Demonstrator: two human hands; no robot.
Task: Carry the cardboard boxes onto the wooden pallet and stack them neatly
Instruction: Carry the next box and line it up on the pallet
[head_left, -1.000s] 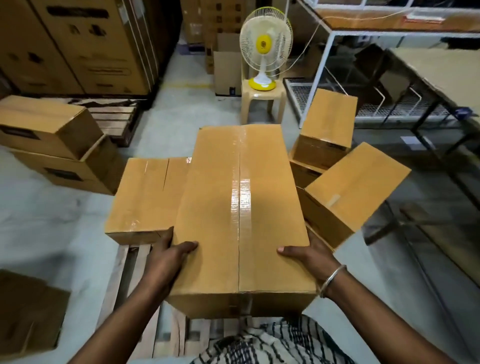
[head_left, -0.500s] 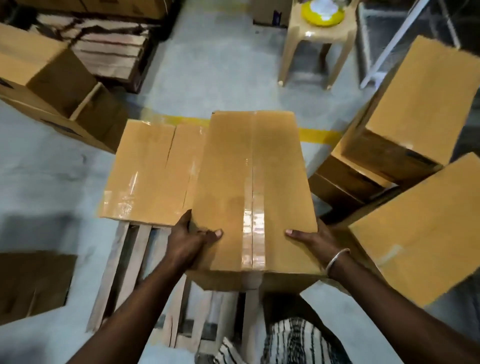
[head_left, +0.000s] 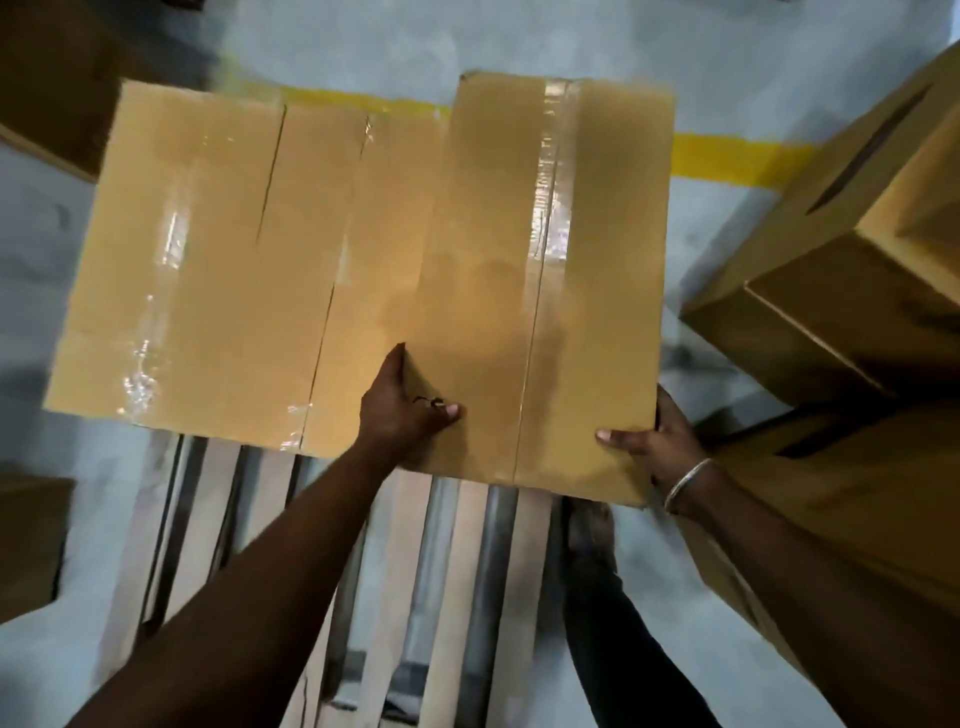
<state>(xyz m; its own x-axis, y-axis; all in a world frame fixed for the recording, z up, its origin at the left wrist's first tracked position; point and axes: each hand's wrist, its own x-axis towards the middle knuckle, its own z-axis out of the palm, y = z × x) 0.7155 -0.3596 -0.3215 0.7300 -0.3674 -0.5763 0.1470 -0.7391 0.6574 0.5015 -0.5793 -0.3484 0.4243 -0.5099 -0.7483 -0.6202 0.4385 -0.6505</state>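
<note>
Both hands hold one long cardboard box (head_left: 545, 280) by its near end, over the wooden pallet (head_left: 457, 597). The left hand (head_left: 402, 410) clasps the box's near left corner: its thumb lies on the taped top face and points toward 3 o'clock, while the fingers curl down over the left side, out of sight between this box and its neighbour. The left forearm runs in from 7 o'clock, straight and extended. The right hand (head_left: 652, 441) clasps the near right corner in a mirrored grip, thumb flat on the top face and pointing toward 9 o'clock, fingers wrapped over the right side and mostly hidden. A thin metal bangle (head_left: 685, 483) sits on the right wrist, and that forearm comes in from 5 o'clock.

The held box lies lengthwise from 6 to 12 o'clock, with a strip of clear tape along its centre seam. Its left edge lies just beside a second taped box (head_left: 208, 260) that sits at 10 o'clock on the far part of the pallet; whether the two touch cannot be told. Whether the held box rests on the slats cannot be told either. The pallet's bare slats show at 6 o'clock, below both boxes.

More stacked boxes (head_left: 841, 291) stand at 3 o'clock, close to the right hand. A yellow floor line (head_left: 737, 156) runs across the grey floor (head_left: 47, 260) at 1 o'clock, partly behind the boxes.
</note>
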